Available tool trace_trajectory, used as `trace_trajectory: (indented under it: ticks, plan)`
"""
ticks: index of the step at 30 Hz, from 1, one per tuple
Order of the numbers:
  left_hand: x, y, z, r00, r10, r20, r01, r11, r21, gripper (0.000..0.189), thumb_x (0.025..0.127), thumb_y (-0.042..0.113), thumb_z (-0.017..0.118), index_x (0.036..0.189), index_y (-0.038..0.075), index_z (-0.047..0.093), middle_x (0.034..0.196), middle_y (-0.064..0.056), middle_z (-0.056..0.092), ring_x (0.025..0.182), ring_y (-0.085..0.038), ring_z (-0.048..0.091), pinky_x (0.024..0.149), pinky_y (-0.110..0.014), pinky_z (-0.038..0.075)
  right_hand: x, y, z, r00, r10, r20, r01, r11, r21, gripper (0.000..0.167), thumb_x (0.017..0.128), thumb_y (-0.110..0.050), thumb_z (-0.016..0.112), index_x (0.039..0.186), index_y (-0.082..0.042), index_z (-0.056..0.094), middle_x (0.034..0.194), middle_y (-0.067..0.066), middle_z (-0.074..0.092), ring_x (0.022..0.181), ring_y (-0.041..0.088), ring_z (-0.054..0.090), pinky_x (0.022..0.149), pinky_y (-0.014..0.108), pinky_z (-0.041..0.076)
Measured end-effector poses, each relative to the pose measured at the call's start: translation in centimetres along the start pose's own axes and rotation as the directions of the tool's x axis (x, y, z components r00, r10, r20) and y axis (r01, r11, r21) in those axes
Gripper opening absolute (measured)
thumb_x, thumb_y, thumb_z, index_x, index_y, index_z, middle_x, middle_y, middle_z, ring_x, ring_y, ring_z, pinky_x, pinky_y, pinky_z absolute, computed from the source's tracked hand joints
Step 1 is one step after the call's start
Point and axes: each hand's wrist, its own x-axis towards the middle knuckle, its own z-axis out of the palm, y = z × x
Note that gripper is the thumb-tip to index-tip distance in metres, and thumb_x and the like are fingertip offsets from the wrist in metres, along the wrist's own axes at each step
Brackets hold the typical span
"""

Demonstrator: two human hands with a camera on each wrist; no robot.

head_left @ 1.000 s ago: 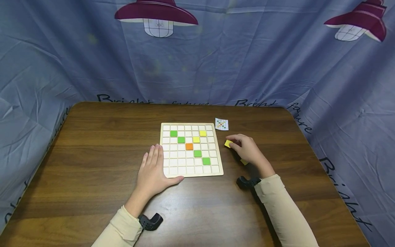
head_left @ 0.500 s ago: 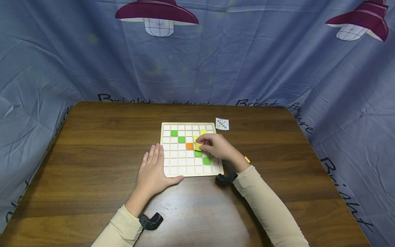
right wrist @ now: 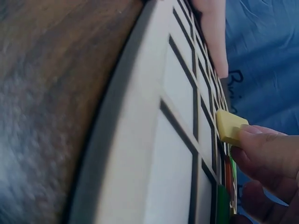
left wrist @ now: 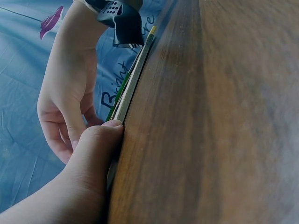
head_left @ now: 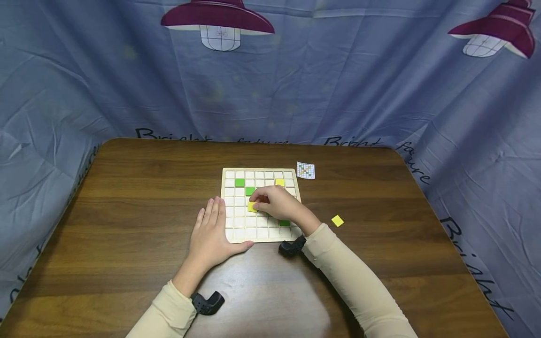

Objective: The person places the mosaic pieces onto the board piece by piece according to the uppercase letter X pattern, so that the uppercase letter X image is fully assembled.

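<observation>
In the head view, a wooden grid board (head_left: 239, 233) with white squares lies on the table. Along its left side my left hand (head_left: 209, 237) rests with straight fingers, the thumb spread against the near edge. Above the board, my right hand (head_left: 276, 204) pinches a yellow square tile (head_left: 251, 207) between thumb and fingers; in the right wrist view that tile (right wrist: 230, 127) is tilted at the grid surface. Green tiles (head_left: 239, 182) and another yellow tile (head_left: 280, 182) sit in squares. The right hand covers part of the board, including the orange tile in the head view.
A loose yellow tile (head_left: 337, 220) lies on the wooden table (head_left: 148, 188) to the right of the board. A small card (head_left: 305, 170) printed with a coloured grid lies by the board's far right corner. A blue curtain (head_left: 296, 94) hangs behind.
My right hand has carried the yellow tile leftward from the table's right side, over the board to its middle-left squares. The left hand has stayed in place.
</observation>
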Motion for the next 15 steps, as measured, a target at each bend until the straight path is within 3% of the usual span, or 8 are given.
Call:
trace_trajectory:
  ticks: [7, 15]
  plan:
    - [0.0, -0.06, 0.01, 1.0, 0.005, -0.01, -0.005, 1.0, 0.012, 0.138, 0.064, 0.086, 0.062, 0.156, -0.006, 0.015, 0.164, -0.022, 0.018, 0.155, -0.034, 0.014, 0.125, -0.05, 0.015, 0.01, -0.41, 0.32, 1.0, -0.03, 0.001, 0.03, 0.999, -0.033, 0.008, 0.093, -0.017, 0.07, 0.1, -0.016, 0.073, 0.088, -0.006, 0.068, 0.079, 0.007, 0.058, 0.076, 0.025, 0.05]
    - [-0.07, 0.09, -0.13, 1.0, 0.0, -0.004, 0.0, 1.0, 0.008, 0.137, 0.064, 0.086, 0.062, 0.156, -0.006, 0.016, 0.164, -0.022, 0.018, 0.155, -0.034, 0.014, 0.124, -0.05, 0.016, -0.25, -0.45, 0.55, 0.993, -0.116, -0.012, 0.113, 0.981, -0.161, 0.011, 0.092, -0.018, 0.072, 0.101, -0.016, 0.078, 0.098, -0.004, 0.066, 0.086, 0.01, 0.055, 0.08, 0.027, 0.047]
